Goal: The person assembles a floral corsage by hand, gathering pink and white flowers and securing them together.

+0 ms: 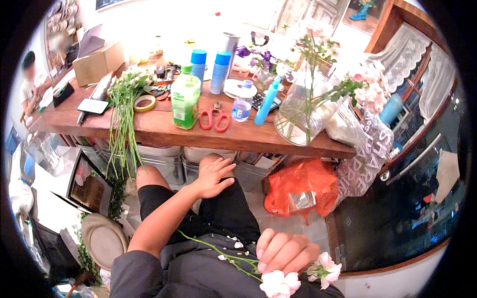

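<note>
My left hand [213, 178] lies flat on my right knee, fingers spread, holding nothing. My right hand [285, 252] is closed on a thin green stem of pale pink flowers [280, 284] resting across my lap, with blooms at the lower edge and loose petals on my dark shorts. In front of me stands a wooden table [164, 131]. On it are red-handled scissors [214, 119], a green drink bottle [185, 98], a small water bottle [242, 104] and a bunch of long-stemmed white flowers [124, 104] hanging over the front edge.
A glass vase [298, 116] with pink flower stems stands at the table's right end. Two blue spray cans [219, 72], a tape roll [144, 103], a phone [93, 106] and a cardboard box [98, 63] are on the table. An orange plastic bag [300, 188] lies on the floor. Another person [31, 84] sits far left.
</note>
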A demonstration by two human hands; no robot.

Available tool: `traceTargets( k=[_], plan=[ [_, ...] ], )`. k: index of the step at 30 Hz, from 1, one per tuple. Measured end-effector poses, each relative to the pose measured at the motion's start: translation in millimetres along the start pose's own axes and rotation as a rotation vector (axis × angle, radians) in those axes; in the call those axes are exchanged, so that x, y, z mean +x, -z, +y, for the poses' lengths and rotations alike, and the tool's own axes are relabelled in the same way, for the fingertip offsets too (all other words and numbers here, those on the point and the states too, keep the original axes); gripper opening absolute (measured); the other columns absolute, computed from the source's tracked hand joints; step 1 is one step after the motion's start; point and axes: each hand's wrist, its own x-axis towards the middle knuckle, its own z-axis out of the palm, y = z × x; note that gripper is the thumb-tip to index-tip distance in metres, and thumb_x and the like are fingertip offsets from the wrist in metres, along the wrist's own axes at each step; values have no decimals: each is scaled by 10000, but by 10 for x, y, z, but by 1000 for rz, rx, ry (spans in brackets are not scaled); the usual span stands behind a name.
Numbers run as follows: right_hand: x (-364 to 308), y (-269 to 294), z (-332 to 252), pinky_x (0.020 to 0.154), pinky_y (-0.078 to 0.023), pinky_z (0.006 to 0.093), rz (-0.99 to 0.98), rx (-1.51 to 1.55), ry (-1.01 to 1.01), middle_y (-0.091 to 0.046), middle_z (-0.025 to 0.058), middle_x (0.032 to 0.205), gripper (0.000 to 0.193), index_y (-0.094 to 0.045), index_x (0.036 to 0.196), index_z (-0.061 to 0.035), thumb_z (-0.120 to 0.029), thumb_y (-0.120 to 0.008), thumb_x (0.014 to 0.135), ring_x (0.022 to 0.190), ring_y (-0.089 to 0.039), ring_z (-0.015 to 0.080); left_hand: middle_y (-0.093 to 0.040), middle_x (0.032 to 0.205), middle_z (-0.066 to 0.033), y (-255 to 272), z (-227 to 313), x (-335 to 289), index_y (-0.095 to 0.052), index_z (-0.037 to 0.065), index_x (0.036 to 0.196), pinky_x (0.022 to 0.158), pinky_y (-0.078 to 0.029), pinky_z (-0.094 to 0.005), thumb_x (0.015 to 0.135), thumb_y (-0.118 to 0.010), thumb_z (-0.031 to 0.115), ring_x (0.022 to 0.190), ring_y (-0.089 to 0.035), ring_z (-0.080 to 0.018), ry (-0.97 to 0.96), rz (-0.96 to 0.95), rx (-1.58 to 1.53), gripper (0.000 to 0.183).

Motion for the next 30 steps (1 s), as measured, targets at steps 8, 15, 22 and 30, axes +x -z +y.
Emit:
traceTargets(
  k=[8,15,22,30],
  plan=[
    [130,-155,91,721,-503,434,-89,-36,-38,-667,184,909,222,-590,902,-2,-165,-711,992,773,-652,303,-624,1386,-302,-93,-1080,-792,-639,-4,1377,1136,-437,-498,1067,-372,594,1328,-580,-453,747,-52,-264,724],
    [8,-202,36,686,-497,445,3,21,-61,-709,206,961,277,-653,961,56,-134,-836,874,804,-657,316,-588,1431,-192,583,7,-540,-634,7,1352,1150,-418,-446,1005,-622,263,1360,-530,-368,-1,589,-277,431],
    [81,-380,-130,648,-476,408,15,-193,-95,-615,143,808,252,-537,847,-6,-162,-664,998,696,-607,279,-618,1202,-179,658,504,-703,-695,22,1105,1051,-455,-479,891,-749,98,1194,-581,-360,-87,787,99,233],
    [-168,-405,-195,610,-438,381,250,-260,-166,-602,102,809,282,-572,881,-35,-263,-675,1012,702,-555,240,-594,1289,-175,936,1105,-654,-647,4,1243,1044,-469,-436,894,-716,77,1240,-564,-301,-167,770,82,364]
  ],
)
